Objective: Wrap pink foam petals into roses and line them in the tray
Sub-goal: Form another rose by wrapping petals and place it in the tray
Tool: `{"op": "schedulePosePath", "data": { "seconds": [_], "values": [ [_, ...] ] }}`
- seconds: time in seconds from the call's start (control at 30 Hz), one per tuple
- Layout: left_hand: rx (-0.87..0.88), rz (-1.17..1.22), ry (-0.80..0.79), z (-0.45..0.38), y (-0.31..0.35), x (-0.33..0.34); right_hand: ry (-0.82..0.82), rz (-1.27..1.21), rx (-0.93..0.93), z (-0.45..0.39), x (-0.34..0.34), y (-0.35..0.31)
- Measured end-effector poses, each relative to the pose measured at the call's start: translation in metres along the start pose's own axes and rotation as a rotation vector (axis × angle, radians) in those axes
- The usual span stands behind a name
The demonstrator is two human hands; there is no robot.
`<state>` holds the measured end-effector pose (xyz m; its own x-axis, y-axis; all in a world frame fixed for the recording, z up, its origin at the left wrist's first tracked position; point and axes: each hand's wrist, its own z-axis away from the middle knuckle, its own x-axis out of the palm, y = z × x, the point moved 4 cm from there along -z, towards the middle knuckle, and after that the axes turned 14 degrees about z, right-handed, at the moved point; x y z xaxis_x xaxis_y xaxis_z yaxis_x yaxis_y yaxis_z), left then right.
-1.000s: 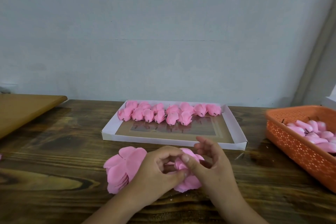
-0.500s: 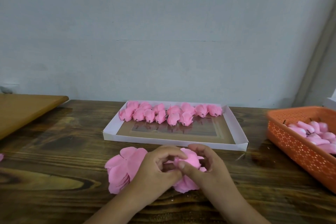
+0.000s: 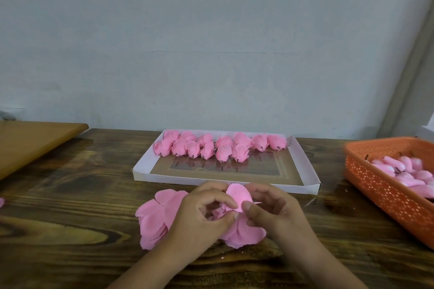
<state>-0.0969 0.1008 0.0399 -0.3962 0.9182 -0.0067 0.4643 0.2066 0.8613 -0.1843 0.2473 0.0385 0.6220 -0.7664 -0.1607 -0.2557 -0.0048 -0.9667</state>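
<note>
Head view: we wrap a foam petal (image 3: 238, 197).
Our left hand (image 3: 202, 216) and right hand (image 3: 274, 211) each pinch it in a narrow grip above the table (image 3: 70, 230).

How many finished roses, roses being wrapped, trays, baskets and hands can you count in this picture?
Finished roses: 13
Rose being wrapped: 1
White tray: 1
Orange basket: 1
Hands: 2, left hand and right hand
Total: 18

Pink foam petals (image 3: 152, 223) and pink wrapped roses (image 3: 220, 148) — white-walled cardboard tray (image 3: 225, 179), orange perforated plastic basket (image 3: 385, 192), dark-grained brown wooden table (image 3: 70, 230).
</note>
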Motion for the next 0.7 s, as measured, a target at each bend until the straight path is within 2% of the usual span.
{"op": "schedulePosePath", "data": {
  "seconds": [0.2,0.33,0.47,0.57,0.7],
  "values": [
    [-0.101,0.089,0.001,-0.0004,-0.0043,0.0014,-0.004,-0.003,-0.071,0.001,0.0023,-0.0016],
    [-0.157,0.115,0.011,-0.0031,-0.0038,0.0,0.101,-0.002,-0.094,0.0008,0.0002,0.002],
    [-0.296,0.204,0.022,-0.003,-0.0065,-0.0018,0.214,0.123,-0.156,0.0023,-0.0027,0.0046],
    [-0.331,0.319,-0.03,-0.0003,-0.0063,0.0051,0.232,0.133,-0.194,0.0044,0.0007,0.004],
    [-0.312,0.344,0.048,-0.0006,-0.0086,0.0054,0.189,0.146,-0.19,0.0044,0.0055,0.0079]
  ]
}}
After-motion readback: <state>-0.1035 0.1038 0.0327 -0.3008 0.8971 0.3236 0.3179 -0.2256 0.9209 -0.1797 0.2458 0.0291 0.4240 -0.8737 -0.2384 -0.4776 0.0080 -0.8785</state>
